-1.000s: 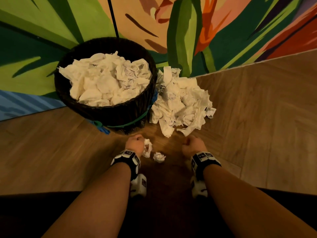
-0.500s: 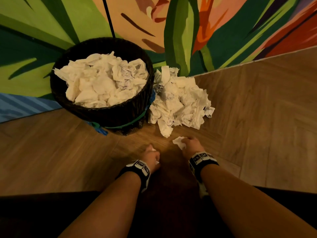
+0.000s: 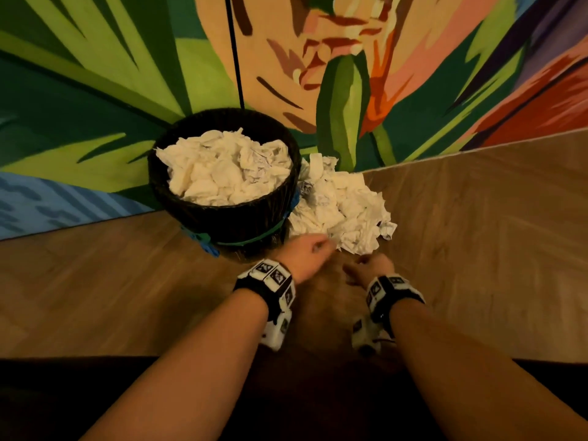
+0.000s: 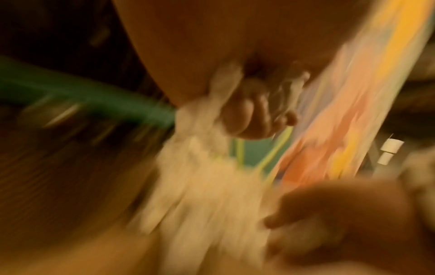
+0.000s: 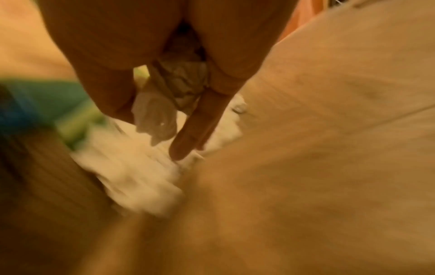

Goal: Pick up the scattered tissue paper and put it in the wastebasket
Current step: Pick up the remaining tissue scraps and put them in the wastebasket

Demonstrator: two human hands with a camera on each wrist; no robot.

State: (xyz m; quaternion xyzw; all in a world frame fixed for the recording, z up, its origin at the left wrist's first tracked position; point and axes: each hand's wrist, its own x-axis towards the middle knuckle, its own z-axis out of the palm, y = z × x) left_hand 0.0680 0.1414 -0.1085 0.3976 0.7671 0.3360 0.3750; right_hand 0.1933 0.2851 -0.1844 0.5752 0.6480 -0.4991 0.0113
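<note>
Hands meet at the near edge of the tissue pile (image 3: 342, 205) on the wooden floor (image 3: 477, 249), just right of the tissue-filled wastebasket (image 3: 222, 218). The left hand (image 3: 305, 254) curls round a wad (image 4: 202, 115); the right hand (image 3: 370, 268) grips crumpled tissue (image 5: 179, 81), one finger extended. Only the blurred wrist views show both wads.

The wastebasket (image 3: 222, 214) stands against the wall (image 3: 95, 90), tissue heaped in it; the tissue pile (image 3: 337, 211) lies touching its right side; my left hand (image 3: 305, 253) is before it; my right hand (image 3: 370, 268) farther right.
</note>
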